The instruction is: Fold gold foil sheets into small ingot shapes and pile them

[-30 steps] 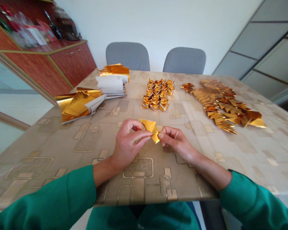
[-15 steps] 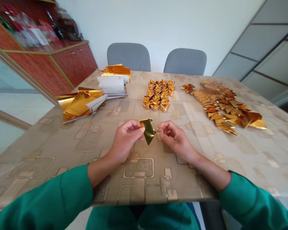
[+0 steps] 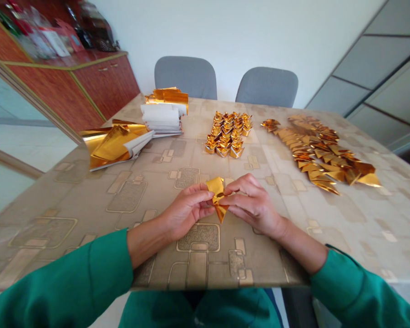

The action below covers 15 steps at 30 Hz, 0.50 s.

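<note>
A small folded piece of gold foil paper (image 3: 216, 186) is held above the table between my two hands, its pointed end hanging down. My left hand (image 3: 187, 208) pinches its left side between thumb and fingers. From the right, my right hand (image 3: 254, 202) grips the piece near its middle, and those fingers hide part of the folds. Beyond my hands, finished-looking gold folded paper shapes (image 3: 228, 134) stand close together in rows. Farther right lie many flat folded gold pieces (image 3: 322, 152) in overlapping lines.
At the left are loose gold foil sheets (image 3: 111, 146) and a stack of white-backed sheets (image 3: 162, 118). The table (image 3: 129, 255) has a patterned cover. Two grey chairs (image 3: 186, 75) stand behind it, and a wooden cabinet (image 3: 98, 91) is at the back left.
My right hand has moved left and now grips the gold paper, where before it was apart from it. The piece has turned and sits slightly lower and nearer to me.
</note>
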Tool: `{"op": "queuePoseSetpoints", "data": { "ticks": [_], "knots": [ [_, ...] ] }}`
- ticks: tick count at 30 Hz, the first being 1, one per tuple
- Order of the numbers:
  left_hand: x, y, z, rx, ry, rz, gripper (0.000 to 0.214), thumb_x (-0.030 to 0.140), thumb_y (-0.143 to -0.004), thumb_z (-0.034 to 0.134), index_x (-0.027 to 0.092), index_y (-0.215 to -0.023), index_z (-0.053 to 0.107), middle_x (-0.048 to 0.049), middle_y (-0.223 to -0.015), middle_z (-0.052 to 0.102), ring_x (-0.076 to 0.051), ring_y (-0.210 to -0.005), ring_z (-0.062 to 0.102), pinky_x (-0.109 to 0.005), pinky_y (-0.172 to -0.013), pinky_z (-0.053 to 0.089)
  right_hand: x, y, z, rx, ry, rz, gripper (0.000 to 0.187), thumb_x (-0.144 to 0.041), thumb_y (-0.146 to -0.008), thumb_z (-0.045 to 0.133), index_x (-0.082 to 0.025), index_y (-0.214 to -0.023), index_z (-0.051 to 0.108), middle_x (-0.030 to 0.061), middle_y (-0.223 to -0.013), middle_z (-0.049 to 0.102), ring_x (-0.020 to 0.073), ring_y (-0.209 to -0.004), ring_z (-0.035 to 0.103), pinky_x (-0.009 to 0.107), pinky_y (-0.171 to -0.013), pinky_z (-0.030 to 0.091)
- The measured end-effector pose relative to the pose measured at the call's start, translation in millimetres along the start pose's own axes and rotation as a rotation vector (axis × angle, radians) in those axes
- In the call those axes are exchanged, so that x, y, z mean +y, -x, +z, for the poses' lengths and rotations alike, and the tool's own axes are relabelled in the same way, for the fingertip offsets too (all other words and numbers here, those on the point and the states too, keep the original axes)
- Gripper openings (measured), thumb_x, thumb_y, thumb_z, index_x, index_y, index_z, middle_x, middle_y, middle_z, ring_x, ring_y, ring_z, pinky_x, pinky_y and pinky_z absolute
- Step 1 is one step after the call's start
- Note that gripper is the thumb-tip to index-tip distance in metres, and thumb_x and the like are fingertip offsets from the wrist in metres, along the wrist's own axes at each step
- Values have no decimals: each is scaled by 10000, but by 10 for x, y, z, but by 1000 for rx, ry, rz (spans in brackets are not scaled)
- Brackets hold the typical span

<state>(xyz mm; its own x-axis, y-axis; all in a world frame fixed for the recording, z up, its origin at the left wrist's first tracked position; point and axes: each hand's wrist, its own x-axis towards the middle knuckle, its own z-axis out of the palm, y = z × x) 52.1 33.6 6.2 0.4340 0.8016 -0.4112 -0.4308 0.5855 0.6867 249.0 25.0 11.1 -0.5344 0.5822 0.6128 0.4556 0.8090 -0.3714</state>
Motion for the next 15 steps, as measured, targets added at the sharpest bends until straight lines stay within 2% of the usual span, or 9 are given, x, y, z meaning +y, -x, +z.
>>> {"op": "queuePoseSetpoints", "data": {
  "ticks": [4,8,12,15],
  "knots": [
    [7,7,-10,-3,-40,29,149,96,-709,737,148,-816,647,-49,-848,726,-122,-707,693,-209,-639,585,7,-22,-46,-49,-50,8,121,-301,-909,639,-261,-990,719,47,-950,687,193,-880,579,362,-782,461],
    [12,7,-11,13,-60,36,174,176,-699,791,143,-824,676,-44,-820,718,-115,-673,682,-208,-610,585,-14,-36,-56,-45,-101,43,107,-278,-889,667,-253,-980,719,45,-943,692,189,-876,587,366,-798,456],
    [-24,7,-13,66,-140,124,227,252,-651,849,138,-765,690,-4,-750,683,-80,-604,638,-193,-594,571,-39,-37,-2,-15,-235,226,60,-278,-894,648,-246,-881,697,30,-876,682,182,-845,591,364,-803,447],
    [-67,14,-21,59,-188,183,232,288,-657,849,140,-762,705,-3,-755,683,-76,-627,633,-189,-625,562,-34,-24,76,40,-375,434,165,-325,-894,629,-224,-764,635,15,-773,638,165,-763,568,329,-739,438]
  ]
}}
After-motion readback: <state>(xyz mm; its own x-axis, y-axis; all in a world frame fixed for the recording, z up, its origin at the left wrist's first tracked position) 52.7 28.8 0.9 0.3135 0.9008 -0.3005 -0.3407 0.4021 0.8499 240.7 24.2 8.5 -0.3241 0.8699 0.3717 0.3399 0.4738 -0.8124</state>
